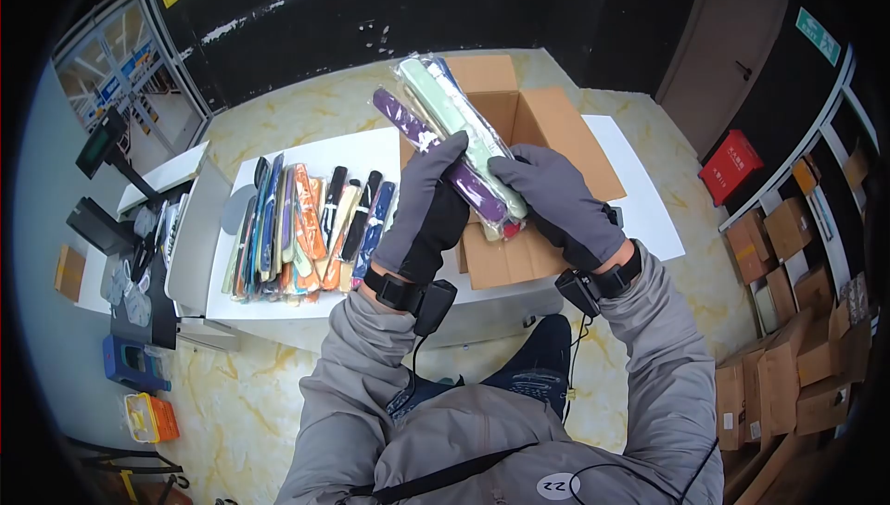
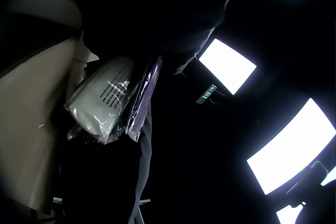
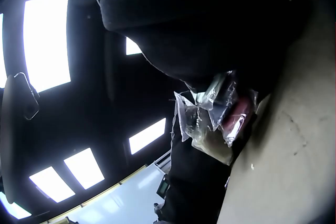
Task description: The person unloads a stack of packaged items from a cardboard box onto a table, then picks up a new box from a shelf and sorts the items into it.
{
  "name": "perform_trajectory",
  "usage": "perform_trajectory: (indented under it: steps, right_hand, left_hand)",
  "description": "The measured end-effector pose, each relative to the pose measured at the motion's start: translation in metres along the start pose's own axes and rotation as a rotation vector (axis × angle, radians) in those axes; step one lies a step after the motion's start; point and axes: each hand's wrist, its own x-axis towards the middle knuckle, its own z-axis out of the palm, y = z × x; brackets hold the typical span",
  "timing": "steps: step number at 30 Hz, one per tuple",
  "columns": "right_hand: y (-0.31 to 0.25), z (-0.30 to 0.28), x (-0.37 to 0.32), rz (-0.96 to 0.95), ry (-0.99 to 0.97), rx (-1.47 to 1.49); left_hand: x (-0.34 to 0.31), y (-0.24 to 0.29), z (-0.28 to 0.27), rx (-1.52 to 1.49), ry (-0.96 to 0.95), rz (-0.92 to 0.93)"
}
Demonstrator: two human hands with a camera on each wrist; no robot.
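Observation:
Both gloved hands hold a bundle of long, slim packets in clear plastic over the open cardboard box (image 1: 573,139). A mint-green packet (image 1: 445,102) lies on top, with a purple packet (image 1: 401,118) beside it. My left hand (image 1: 425,204) grips the bundle from the left, its thumb across the purple packet. From the right, my right hand (image 1: 556,197) pinches the lower part near the mint-green packet. Printed lines show on the pale green packet (image 2: 105,98) in the left wrist view. A red packet end (image 3: 239,116) pokes out in the right wrist view.
Left of the box, a pile of similar packets (image 1: 306,227) in several colours lies on the white table (image 1: 640,190). A desk with a monitor (image 1: 100,225) stands at the far left. Cardboard boxes (image 1: 788,366) fill the right side.

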Motion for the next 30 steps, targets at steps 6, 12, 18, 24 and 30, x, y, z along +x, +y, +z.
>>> perform_trajectory:
  steps: [6, 12, 18, 24, 30]
  right_hand:
    - [-0.009, -0.001, -0.005, 0.058, -0.064, 0.258]
    - [0.002, -0.002, 0.006, -0.023, -0.137, 0.154]
    - [-0.011, 0.002, 0.001, 0.026, -0.067, -0.018]
    - [-0.007, -0.001, 0.004, 0.078, -0.004, 0.173]
    - [0.003, -0.042, 0.03, 0.039, -0.009, 0.089]
  left_hand:
    - [-0.002, 0.003, 0.004, -0.01, -0.131, -0.034]
    - [0.003, 0.001, 0.005, 0.087, -0.062, -0.101]
    - [0.003, -0.013, 0.011, 0.284, 0.152, 0.094]
    - [0.006, -0.01, 0.006, 0.129, 0.136, 0.007]
    - [-0.006, 0.006, 0.002, 0.062, 0.118, 0.012]
